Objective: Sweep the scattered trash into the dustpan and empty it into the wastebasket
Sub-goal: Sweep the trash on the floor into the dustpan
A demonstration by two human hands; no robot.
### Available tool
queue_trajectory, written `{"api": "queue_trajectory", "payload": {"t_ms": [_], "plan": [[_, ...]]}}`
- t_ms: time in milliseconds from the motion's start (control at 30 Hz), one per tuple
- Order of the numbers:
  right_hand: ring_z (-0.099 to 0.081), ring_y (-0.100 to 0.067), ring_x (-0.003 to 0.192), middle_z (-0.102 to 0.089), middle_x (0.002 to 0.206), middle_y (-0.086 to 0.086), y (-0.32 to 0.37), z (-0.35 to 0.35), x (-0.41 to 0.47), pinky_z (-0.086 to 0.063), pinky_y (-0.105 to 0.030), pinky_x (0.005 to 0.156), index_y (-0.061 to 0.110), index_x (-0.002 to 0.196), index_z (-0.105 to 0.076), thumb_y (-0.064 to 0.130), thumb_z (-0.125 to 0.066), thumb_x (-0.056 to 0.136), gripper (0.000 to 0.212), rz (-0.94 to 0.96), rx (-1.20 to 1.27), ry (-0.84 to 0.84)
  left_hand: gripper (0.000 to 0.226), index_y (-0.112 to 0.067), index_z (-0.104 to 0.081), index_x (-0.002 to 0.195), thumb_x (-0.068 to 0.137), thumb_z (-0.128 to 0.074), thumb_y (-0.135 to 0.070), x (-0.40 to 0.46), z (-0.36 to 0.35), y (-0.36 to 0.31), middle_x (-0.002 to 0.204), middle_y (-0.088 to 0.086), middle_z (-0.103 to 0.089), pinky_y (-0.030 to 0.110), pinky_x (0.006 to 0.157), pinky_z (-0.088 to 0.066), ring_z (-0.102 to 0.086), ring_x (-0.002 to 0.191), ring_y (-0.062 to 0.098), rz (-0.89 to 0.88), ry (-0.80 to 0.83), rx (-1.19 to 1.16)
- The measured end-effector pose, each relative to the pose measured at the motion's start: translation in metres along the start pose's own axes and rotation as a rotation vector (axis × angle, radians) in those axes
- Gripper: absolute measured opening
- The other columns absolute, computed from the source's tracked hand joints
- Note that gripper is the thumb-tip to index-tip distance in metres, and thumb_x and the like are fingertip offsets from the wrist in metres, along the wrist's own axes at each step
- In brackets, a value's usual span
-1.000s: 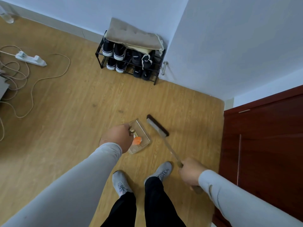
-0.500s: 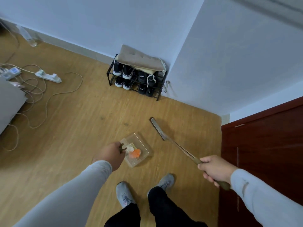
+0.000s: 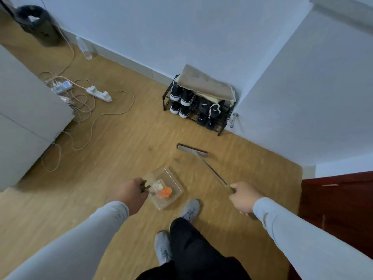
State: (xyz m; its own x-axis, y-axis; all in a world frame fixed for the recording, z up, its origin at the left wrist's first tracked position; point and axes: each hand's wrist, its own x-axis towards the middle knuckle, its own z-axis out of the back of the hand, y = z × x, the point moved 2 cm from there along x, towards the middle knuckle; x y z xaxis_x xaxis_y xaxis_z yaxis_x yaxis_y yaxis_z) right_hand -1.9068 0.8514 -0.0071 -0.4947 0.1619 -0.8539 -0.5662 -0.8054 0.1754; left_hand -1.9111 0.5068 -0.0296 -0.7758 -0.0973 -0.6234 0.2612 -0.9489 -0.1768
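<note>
Far left: grey cabinet takes up the left edge. Wastebasket, dark with a black liner, sits in the top-left corner by the wall, well apart from everything else in play. Clear bottle stands against the baseboard just right of it.

Tangle of cables and two power strips lie on the floor beside the cabinet, between the person and the wastebasket.

Centre: left hand is clenched around the dustpan handle. Dustpan is clear plastic, held low over the floor, just ahead of the grey shoes. Trash inside it: orange piece plus a pale scrap beside it, both toward the handle end.

Right of centre: broom, head near the floor (contact unclear), well apart from the dustpan, handle running diagonally back to the right hand, which is closed tight on the handle's lower part.

Behind the broom head: black shoe rack in the wall corner, dark shoes on two tiers, folded beige cloth on top. Small metal doorstop on the wall just right of the rack.

Far right: dark red wooden door.
</note>
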Motion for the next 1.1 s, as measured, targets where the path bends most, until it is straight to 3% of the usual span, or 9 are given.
{"api": "queue_trajectory", "payload": {"t_ms": [100, 167, 400, 533, 633, 767, 867, 1033, 1100], "plan": [[-0.071, -0.028, 0.102, -0.07, 0.123, -0.006, 0.031, 0.015, 0.044, -0.06, -0.037, 0.089, 0.019, 0.144, -0.055, 0.024, -0.049, 0.092, 0.053, 0.036, -0.166, -0.029, 0.019, -0.036, -0.061, 0.105, 0.094, -0.052, -0.049, 0.017, 0.01, -0.003, 0.089, -0.013, -0.065, 0.03, 0.067, -0.055, -0.064, 0.079, 0.015, 0.012, -0.007, 0.03], [-0.067, -0.03, 0.114, -0.065, 0.134, -0.007, 0.05, 0.023, 0.073, -0.056, -0.038, 0.098, 0.018, 0.142, -0.057, 0.023, -0.05, 0.093, 0.05, 0.065, -0.281, -0.028, 0.017, -0.038, -0.059, 0.103, 0.094, -0.052, -0.051, 0.032, 0.018, -0.004, 0.086, -0.015, -0.063, 0.029, 0.066, -0.054, -0.064, 0.078, 0.014, 0.016, 0.002, 0.061], [-0.071, -0.026, 0.1, -0.069, 0.119, -0.003, 0.049, 0.035, 0.098, -0.055, -0.032, 0.074, 0.021, 0.141, -0.058, 0.01, -0.047, 0.093, 0.05, 0.074, -0.629, 0.07, 0.018, -0.039, -0.06, 0.103, 0.092, -0.054, -0.052, 0.076, 0.04, 0.001, 0.084, -0.017, -0.063, 0.032, 0.071, -0.058, -0.064, 0.077, 0.012, 0.032, 0.033, 0.073], [-0.067, -0.024, 0.101, -0.062, 0.127, -0.003, 0.022, 0.043, 0.074, -0.055, -0.033, 0.078, 0.024, 0.153, -0.044, 0.007, -0.04, 0.098, 0.058, 0.057, -0.693, 0.089, 0.017, -0.041, -0.06, 0.105, 0.092, -0.055, -0.051, 0.091, 0.052, 0.009, 0.084, -0.016, -0.064, 0.034, 0.073, -0.058, -0.064, 0.078, 0.012, 0.024, 0.066, 0.097], [-0.068, -0.023, 0.101, -0.063, 0.12, 0.0, 0.005, 0.042, 0.056, -0.057, -0.033, 0.081, 0.032, 0.151, -0.045, 0.008, -0.04, 0.095, 0.061, 0.015, -0.637, 0.106, 0.019, -0.04, -0.06, 0.109, 0.092, -0.057, -0.049, 0.099, 0.061, 0.013, 0.085, -0.016, -0.064, 0.035, 0.074, -0.058, -0.064, 0.08, 0.013, -0.015, 0.078, 0.105], [-0.07, -0.019, 0.09, -0.069, 0.112, 0.005, -0.017, 0.031, 0.036, -0.061, -0.036, 0.084, 0.045, 0.144, -0.052, 0.023, -0.046, 0.093, 0.056, -0.054, -0.306, 0.072, 0.019, -0.035, -0.062, 0.109, 0.093, -0.059, -0.045, 0.108, 0.073, 0.021, 0.088, -0.012, -0.065, 0.031, 0.074, -0.056, -0.064, 0.081, 0.016, -0.071, 0.097, 0.111], [-0.071, -0.018, 0.091, -0.072, 0.115, 0.002, -0.011, 0.019, 0.012, -0.06, -0.034, 0.083, 0.039, 0.137, -0.06, 0.023, -0.049, 0.098, 0.043, -0.052, -0.111, 0.022, 0.021, -0.034, -0.063, 0.107, 0.092, -0.057, -0.048, 0.112, 0.079, 0.03, 0.087, -0.011, -0.066, 0.033, 0.076, -0.058, -0.065, 0.081, 0.018, -0.113, 0.092, 0.153], [-0.067, -0.022, 0.072, -0.073, 0.094, -0.003, 0.046, -0.016, 0.007, -0.047, -0.026, 0.058, 0.035, 0.13, -0.064, 0.017, -0.047, 0.098, 0.04, -0.082, 0.087, -0.019, 0.023, -0.028, -0.062, 0.11, 0.094, -0.054, -0.043, 0.124, 0.084, 0.046, 0.093, -0.007, -0.068, 0.03, 0.074, -0.055, -0.064, 0.082, 0.019, -0.188, 0.083, 0.186], [-0.063, -0.022, 0.08, -0.071, 0.108, -0.006, 0.073, -0.038, 0.023, -0.047, -0.026, 0.063, 0.025, 0.136, -0.062, 0.016, -0.046, 0.098, 0.043, -0.097, 0.1, -0.006, 0.025, -0.03, -0.063, 0.111, 0.094, -0.053, -0.045, 0.131, 0.083, 0.049, 0.092, -0.007, -0.067, 0.033, 0.078, -0.058, -0.066, 0.085, 0.02, -0.217, 0.096, 0.201]]}}
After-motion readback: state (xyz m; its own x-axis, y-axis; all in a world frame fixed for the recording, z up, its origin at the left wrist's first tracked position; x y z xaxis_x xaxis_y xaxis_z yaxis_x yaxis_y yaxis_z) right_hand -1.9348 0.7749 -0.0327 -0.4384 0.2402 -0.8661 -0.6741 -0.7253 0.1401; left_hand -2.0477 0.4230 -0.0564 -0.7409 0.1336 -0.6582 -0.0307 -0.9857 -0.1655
